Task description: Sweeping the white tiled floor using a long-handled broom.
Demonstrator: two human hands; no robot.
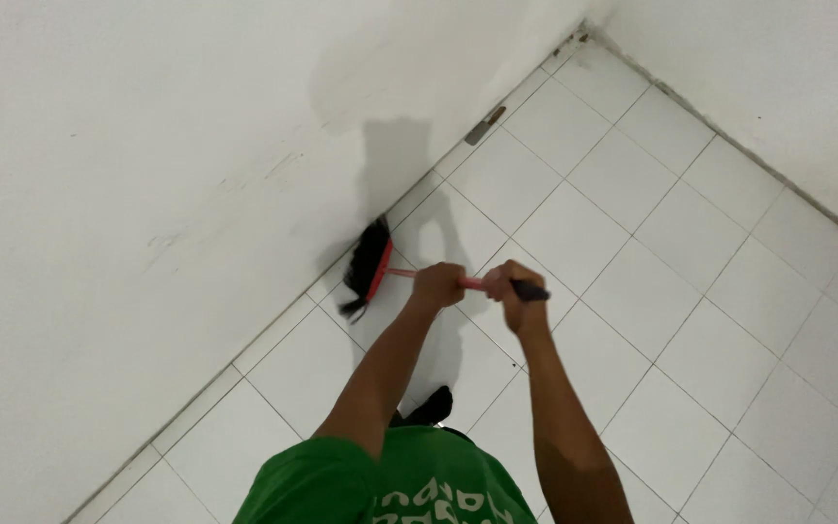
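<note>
I have both hands clamped on the broom (380, 267): my left hand (438, 285) closed around the red handle nearer the head, my right hand (508, 287) closed around the dark end of it, so one grip steers and the other drives. The black bristles sit on the white tiled floor (632, 252), pressed right against the foot of the wall (147, 194), which is why the handle slants low towards it.
</note>
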